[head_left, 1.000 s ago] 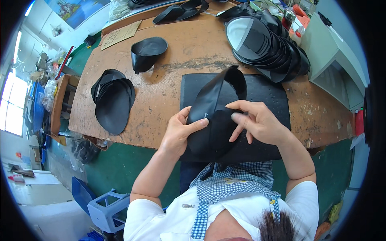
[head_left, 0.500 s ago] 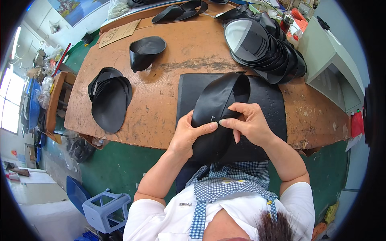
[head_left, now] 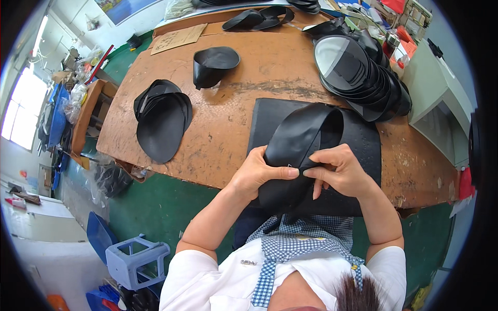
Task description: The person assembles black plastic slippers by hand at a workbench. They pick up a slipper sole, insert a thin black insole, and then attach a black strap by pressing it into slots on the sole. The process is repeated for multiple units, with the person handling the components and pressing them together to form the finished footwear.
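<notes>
Over the near edge of the table I hold a glossy black shoe upper shaped like a curved loop. My left hand grips its left side, with the thumb pressed flat on the surface near a small pale mark. My right hand pinches the edge beside that thumb, its other fingers curled. The two thumbs almost meet at the seam. Beneath the upper lies a black rubber mat. The lower part of the upper is dark against the mat, so its outline there is hard to make out.
Left on the brown table lies a small stack of black shoe pieces; behind it stands a single black upper. A large pile of them sits at right, beside a grey open box. A blue stool is at lower left.
The whole view has shifted, so the table and its contents sit farther right in the picture. Both hands keep their grip on the upper, which has tilted slightly.
</notes>
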`<control>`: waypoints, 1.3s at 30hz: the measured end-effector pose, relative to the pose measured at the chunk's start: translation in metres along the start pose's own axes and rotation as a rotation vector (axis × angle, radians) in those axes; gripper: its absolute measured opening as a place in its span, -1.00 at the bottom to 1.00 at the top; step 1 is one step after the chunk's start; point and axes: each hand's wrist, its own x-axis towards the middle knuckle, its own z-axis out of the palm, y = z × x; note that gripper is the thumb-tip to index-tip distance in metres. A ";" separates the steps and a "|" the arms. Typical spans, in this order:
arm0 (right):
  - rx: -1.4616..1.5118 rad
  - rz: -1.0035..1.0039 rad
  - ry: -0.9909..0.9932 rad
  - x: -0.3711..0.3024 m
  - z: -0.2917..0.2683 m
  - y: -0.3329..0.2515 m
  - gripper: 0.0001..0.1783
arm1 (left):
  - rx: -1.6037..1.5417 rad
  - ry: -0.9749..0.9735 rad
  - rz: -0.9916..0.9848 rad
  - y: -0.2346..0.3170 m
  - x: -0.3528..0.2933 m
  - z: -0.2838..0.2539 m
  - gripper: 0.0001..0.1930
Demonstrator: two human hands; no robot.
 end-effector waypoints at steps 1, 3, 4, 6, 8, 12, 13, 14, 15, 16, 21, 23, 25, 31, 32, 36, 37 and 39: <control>-0.027 -0.002 0.001 -0.004 -0.002 -0.002 -0.89 | -0.013 -0.029 -0.010 -0.005 0.003 -0.001 -0.43; -0.045 0.075 0.028 0.000 -0.003 -0.012 -0.86 | -0.115 -0.046 0.044 -0.010 0.007 -0.015 -0.41; -0.054 0.109 0.050 0.001 -0.007 -0.013 -0.86 | -0.180 -0.046 0.059 -0.009 0.010 -0.022 -0.41; -0.062 0.140 0.054 0.001 -0.011 -0.007 -0.85 | -0.198 -0.078 0.113 -0.018 0.020 -0.040 -0.40; -0.013 0.157 0.086 0.003 -0.009 0.005 -0.85 | -0.270 -0.102 0.070 -0.028 0.035 -0.050 -0.41; 0.029 0.304 0.112 0.011 -0.005 0.002 -0.79 | -0.246 -0.044 0.019 -0.037 0.049 -0.056 -0.44; 0.030 0.338 0.120 0.012 -0.003 0.002 -0.78 | -0.226 -0.047 0.028 -0.036 0.049 -0.052 -0.44; -0.001 0.308 0.132 0.013 0.000 0.003 -0.77 | -0.206 -0.050 0.037 -0.033 0.047 -0.046 -0.44; -0.033 0.278 0.142 0.015 0.004 0.006 -0.77 | -0.186 -0.052 0.046 -0.031 0.045 -0.041 -0.43; -0.065 0.245 0.152 0.016 0.006 0.008 -0.76 | -0.179 -0.046 0.059 -0.030 0.043 -0.038 -0.42; -0.105 0.250 0.184 0.018 0.007 0.018 -0.76 | 0.046 0.072 0.068 -0.030 0.038 -0.038 -0.33; -0.144 0.272 0.167 0.017 0.008 0.019 -0.75 | 0.541 0.259 0.411 -0.027 0.030 -0.029 -0.22; -0.178 0.333 0.116 0.018 0.005 0.008 -0.73 | 0.928 0.263 0.691 -0.014 0.016 -0.014 -0.14; -0.126 0.250 0.016 0.016 0.015 0.008 -0.74 | 1.252 -0.143 0.614 0.016 0.010 -0.002 -0.10; -0.044 0.258 0.017 0.015 0.014 0.007 -0.75 | 1.225 -0.135 0.620 0.014 0.010 -0.004 -0.20; -0.065 0.470 -0.156 0.021 -0.002 0.002 -0.71 | 1.102 -0.171 0.636 0.004 0.011 -0.007 -0.39; -0.038 0.482 -0.172 0.021 -0.005 0.005 -0.71 | 1.123 -0.179 0.658 0.005 0.012 -0.006 -0.46; 0.018 0.504 -0.203 0.022 -0.009 0.012 -0.71 | 1.178 -0.197 0.740 0.004 0.014 -0.004 -0.55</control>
